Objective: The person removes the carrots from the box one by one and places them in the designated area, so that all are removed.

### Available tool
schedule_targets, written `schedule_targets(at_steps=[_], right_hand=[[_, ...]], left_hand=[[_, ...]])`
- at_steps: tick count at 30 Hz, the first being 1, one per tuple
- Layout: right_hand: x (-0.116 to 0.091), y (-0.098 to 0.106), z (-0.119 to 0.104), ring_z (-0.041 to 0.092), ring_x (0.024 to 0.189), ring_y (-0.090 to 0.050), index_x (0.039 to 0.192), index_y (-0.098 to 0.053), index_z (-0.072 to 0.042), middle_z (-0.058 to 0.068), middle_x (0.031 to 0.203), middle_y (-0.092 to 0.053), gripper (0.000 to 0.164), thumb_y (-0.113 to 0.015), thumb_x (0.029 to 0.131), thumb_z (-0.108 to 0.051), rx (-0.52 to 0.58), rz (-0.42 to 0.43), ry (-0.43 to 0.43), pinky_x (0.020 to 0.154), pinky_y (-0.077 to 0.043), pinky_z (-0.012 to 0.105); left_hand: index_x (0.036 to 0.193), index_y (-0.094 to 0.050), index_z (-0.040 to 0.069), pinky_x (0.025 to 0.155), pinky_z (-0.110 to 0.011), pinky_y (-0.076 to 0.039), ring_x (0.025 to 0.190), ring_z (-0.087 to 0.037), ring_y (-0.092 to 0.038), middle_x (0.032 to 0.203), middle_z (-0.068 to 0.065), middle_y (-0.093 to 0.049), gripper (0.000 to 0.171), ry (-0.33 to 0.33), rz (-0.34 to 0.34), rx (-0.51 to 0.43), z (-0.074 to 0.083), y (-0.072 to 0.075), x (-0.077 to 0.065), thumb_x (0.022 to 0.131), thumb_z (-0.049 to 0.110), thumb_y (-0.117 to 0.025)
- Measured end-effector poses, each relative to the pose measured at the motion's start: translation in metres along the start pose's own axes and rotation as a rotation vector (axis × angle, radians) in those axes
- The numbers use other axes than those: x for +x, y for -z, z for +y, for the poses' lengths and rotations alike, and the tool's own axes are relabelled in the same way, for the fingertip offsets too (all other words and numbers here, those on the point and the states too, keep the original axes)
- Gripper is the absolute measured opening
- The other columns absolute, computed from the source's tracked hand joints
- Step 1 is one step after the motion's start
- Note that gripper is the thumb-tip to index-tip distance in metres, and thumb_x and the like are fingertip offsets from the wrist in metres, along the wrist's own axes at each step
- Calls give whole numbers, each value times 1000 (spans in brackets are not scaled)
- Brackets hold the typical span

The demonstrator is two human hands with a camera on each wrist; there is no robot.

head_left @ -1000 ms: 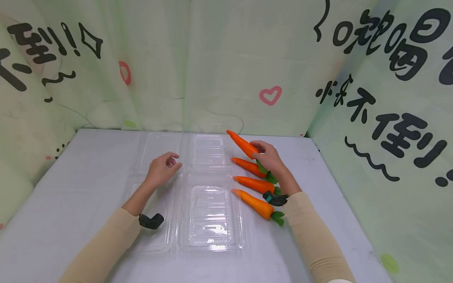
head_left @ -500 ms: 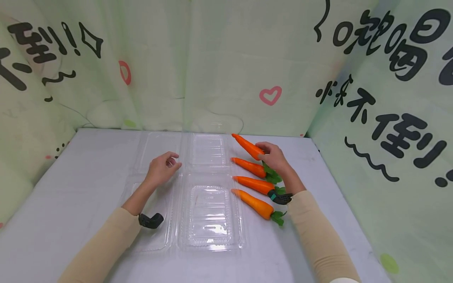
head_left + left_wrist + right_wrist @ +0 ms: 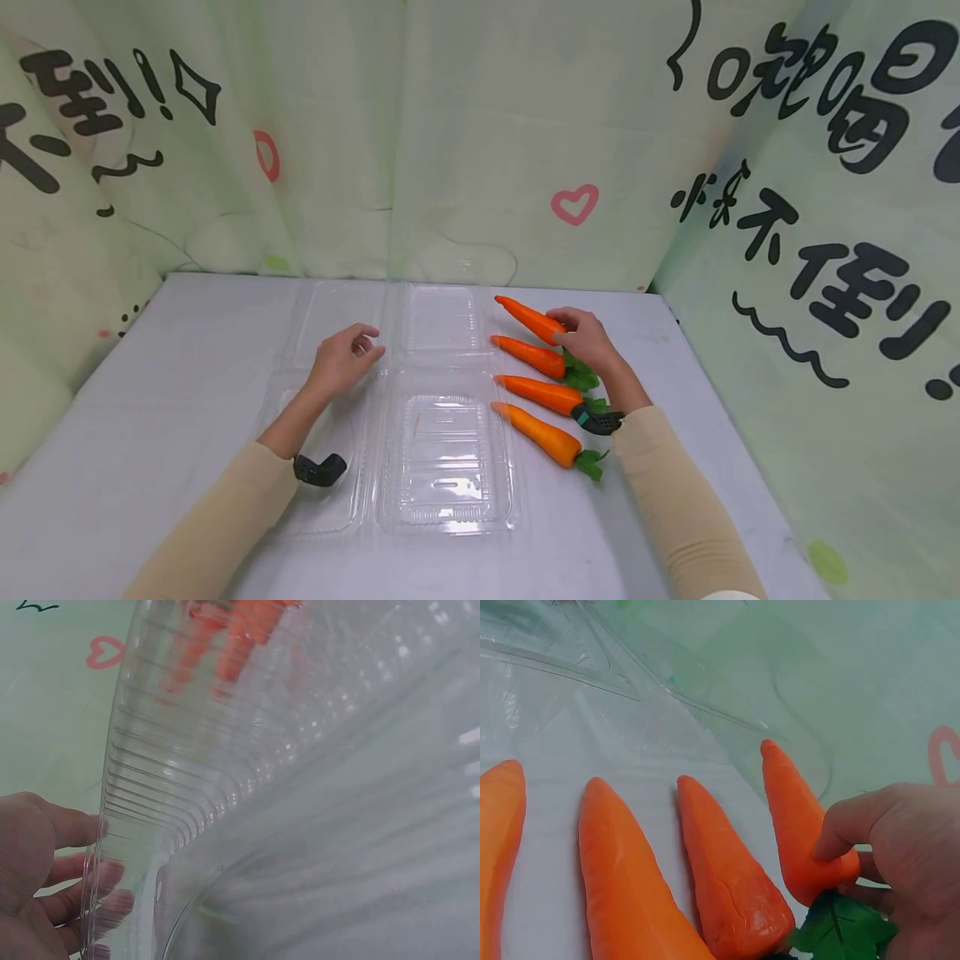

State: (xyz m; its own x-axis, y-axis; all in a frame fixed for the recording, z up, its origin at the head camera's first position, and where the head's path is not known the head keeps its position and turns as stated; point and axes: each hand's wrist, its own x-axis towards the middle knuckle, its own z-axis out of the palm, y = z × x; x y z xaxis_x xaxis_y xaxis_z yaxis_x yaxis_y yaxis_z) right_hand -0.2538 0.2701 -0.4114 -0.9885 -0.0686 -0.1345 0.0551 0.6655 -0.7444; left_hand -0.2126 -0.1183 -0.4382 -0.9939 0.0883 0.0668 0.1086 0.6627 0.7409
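Observation:
In the head view my right hand (image 3: 588,337) pinches the top end of an orange carrot (image 3: 528,320), tip pointing left. The right wrist view shows my thumb (image 3: 847,825) against this carrot (image 3: 791,817), its green leaves (image 3: 844,930) below. Nearer lie three more: a second carrot (image 3: 528,356), a third carrot (image 3: 536,393) and a yellower carrot (image 3: 540,433). Loosely bent, the fingers of my left hand (image 3: 345,358) hover around clear plastic boxes. In the left wrist view some left fingers (image 3: 75,896) show through a clear wall (image 3: 157,780); whether they touch it I cannot tell.
Two clear plastic boxes, a near box (image 3: 450,525) and a far box (image 3: 442,293), lie opened flat on the white table (image 3: 187,375). A pale green curtain (image 3: 465,125) with black lettering stands behind and beside the table.
My right hand has moved slightly right and nearer, lowering the gripped carrot towards the row beside the other carrots. The left hand has stayed in place.

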Motion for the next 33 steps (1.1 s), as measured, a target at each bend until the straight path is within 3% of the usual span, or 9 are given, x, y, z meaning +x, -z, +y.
schedule_targets(at_steps=[33], right_hand=[[5,-5,20,34,125,-50,135,-53,-4,19,138,-54,40,-54,95,-6,-25,-42,-29,108,-41,48]], left_hand=[[121,-61,4,85,-43,-45,94,-28,-59,101,-15,-66,34,1,20,9,-4,-1,-1,93,23,-63]])
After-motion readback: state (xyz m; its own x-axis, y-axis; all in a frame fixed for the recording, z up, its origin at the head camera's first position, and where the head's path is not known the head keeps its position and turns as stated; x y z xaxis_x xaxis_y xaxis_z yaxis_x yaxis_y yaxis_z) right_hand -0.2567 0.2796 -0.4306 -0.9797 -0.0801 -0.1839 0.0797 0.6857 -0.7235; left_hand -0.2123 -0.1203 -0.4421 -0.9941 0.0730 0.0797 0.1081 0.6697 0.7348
